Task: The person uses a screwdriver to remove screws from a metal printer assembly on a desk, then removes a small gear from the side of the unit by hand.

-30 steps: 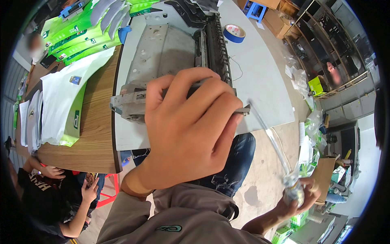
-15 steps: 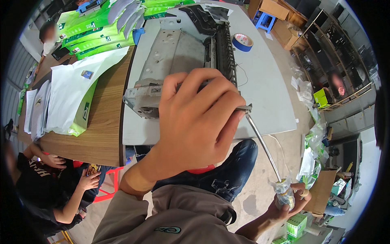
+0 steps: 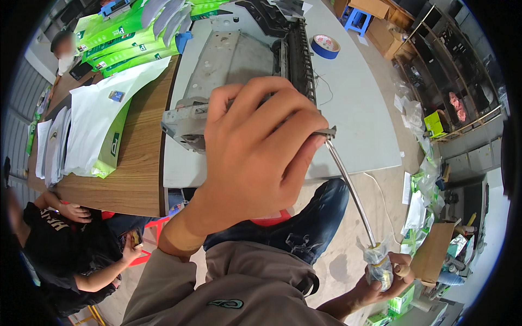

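Note:
My left hand (image 3: 255, 149) is raised in the middle, back of the hand up, fingers curled round a small dark grey part (image 3: 328, 132) that sticks out past the thumb. The rest of that part is hidden by the fingers. At lower right my right hand (image 3: 363, 296) grips a screwdriver (image 3: 350, 191) by its handle, which is wrapped in clear plastic. The long metal shaft slants up to the left and its tip meets the grey part. Behind my left hand, a grey metal printer frame (image 3: 225, 61) with a black roller side lies on the table.
Blue tape (image 3: 325, 46) lies on the white table (image 3: 359, 119). Green paper packs (image 3: 128, 51) and a white sheet (image 3: 92, 125) cover part of the wooden desk (image 3: 138, 141). A seated person (image 3: 60, 255) is at left. Cardboard boxes (image 3: 435, 252) and a rack (image 3: 454, 70) stand at right.
The view has shifted slightly. My left hand and the grey part sit a little higher and further left in the picture. The screwdriver still meets the part; the right hand's grip looks slightly turned.

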A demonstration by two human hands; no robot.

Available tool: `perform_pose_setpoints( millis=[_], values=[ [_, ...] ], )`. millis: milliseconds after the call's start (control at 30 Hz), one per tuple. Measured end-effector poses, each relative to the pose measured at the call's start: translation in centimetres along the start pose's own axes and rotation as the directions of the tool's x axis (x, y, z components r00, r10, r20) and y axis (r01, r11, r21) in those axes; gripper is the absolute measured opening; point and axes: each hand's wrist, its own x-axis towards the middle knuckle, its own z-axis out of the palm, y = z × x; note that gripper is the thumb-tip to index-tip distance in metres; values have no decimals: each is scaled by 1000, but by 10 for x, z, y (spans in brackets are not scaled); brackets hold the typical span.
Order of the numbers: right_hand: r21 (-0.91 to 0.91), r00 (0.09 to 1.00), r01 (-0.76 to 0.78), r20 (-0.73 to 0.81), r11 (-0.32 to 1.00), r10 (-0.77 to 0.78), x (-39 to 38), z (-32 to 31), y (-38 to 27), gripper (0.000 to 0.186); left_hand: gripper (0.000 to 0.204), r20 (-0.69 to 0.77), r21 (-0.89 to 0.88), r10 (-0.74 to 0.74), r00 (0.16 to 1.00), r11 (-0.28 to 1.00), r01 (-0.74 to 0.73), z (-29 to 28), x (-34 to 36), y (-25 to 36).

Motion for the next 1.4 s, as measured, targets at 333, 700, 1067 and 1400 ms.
perform_pose_setpoints(
  millis=[333,700,1067,1400],
  values=[
    [-404,962,248,208,880,-175,11,-14,-70,53,15,-7,-17,16,1000,1000,-16,0,-2,0],
    [-104,942,185,302,977,-147,7,3,-101,30,15,-53,13,-62,997,998,63,-6,-7,4],
    [-201,937,151,340,968,-76,-2,6,-116,24,19,-76,-51,-83,994,996,79,-3,-12,5],
    [-190,955,44,297,981,15,-7,-6,-100,24,13,-51,-16,-48,998,999,47,6,-3,6]
  ],
)
